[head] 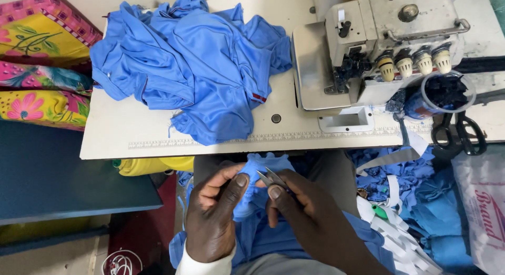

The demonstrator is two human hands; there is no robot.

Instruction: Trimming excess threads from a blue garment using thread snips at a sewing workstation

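Blue fabric (251, 193) is pinched between thumb and fingers of the left hand (210, 220) in the lap, below the table edge (158, 151). Beside it, the right hand (307, 214) is closed around small thread snips (271, 177), blades slightly parted, touching the cloth. Little room lies between table edge and hands.

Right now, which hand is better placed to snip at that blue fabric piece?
Right, probably: the right hand holds the small metal thread snips, blades pointing at the bunched blue fabric piece, which the left hand pinches.
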